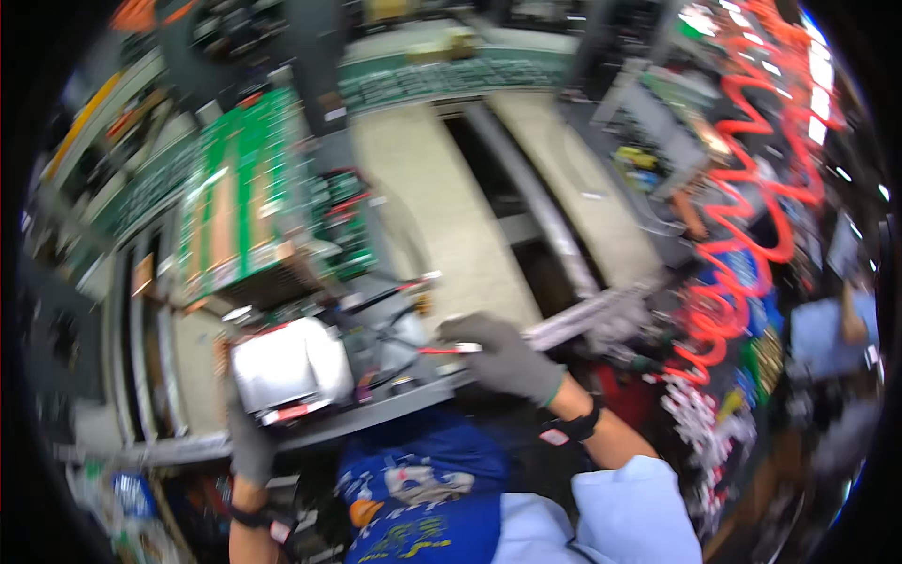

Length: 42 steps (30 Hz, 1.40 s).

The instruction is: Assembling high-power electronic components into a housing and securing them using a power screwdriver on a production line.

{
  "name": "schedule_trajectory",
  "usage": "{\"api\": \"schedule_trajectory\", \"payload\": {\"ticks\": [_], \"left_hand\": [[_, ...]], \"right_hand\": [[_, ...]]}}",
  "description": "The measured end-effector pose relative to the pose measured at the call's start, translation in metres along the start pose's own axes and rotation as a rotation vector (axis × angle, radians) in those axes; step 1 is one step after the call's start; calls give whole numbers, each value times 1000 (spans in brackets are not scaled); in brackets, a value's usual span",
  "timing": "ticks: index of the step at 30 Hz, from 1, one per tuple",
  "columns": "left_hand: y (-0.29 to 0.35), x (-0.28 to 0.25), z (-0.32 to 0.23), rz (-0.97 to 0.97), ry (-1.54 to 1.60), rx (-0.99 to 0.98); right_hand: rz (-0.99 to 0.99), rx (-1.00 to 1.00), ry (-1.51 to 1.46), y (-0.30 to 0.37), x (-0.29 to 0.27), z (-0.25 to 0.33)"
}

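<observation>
My left hand (250, 434), in a grey glove, is closed on the left side of a shiny silver box (289, 365). Its fingertips are mostly hidden by the box, which has a reddish strip at its near edge. To the right, my right hand (507, 359), gloved too, is curled with its fingers toward the left. A thin red cable (437, 352) with a white connector runs into its grip. Dark wires and small parts (381, 343) lie between the two hands. Motion blur softens the details.
Beyond the silver box stands a stack of green circuit boards (240, 183). A conveyor (423, 179) with pale belts and metal rails runs away from me. A metal front rail (404, 402) crosses near my body. Coiled red hoses (728, 282) hang at the right.
</observation>
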<state>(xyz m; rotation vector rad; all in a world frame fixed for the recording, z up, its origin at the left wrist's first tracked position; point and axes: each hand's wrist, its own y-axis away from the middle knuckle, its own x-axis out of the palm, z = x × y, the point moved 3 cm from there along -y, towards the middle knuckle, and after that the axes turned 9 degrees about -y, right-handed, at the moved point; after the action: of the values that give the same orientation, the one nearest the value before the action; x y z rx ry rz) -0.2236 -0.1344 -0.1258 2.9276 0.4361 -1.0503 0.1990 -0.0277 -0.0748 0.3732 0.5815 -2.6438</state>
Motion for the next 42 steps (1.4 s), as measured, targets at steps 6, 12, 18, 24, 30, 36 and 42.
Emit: {"api": "schedule_trajectory", "payload": {"ticks": [6, 12, 18, 24, 30, 36, 42], "left_hand": [[-6, 25, -32, -87, 289, 52], [-4, 9, -76, -284, 402, 1], [1, 11, -126, -500, 17, 353], [-1, 17, -148, -526, -97, 459], [4, 22, -154, -537, -132, 468], [11, 19, -156, -548, -166, 470], [17, 19, -156, -546, -173, 474]], "right_hand": [[74, 574, 82, 120, -61, 44], [-102, 1091, 401, 269, -196, 122], [-917, 1001, 909, 412, -389, 136], [-1191, 1188, 1032, 500, -505, 72], [-846, 1266, 1286, 494, -561, 25], [-831, 1421, 1221, 491, -576, 7], [-931, 1238, 1338, 503, -582, 1]]}}
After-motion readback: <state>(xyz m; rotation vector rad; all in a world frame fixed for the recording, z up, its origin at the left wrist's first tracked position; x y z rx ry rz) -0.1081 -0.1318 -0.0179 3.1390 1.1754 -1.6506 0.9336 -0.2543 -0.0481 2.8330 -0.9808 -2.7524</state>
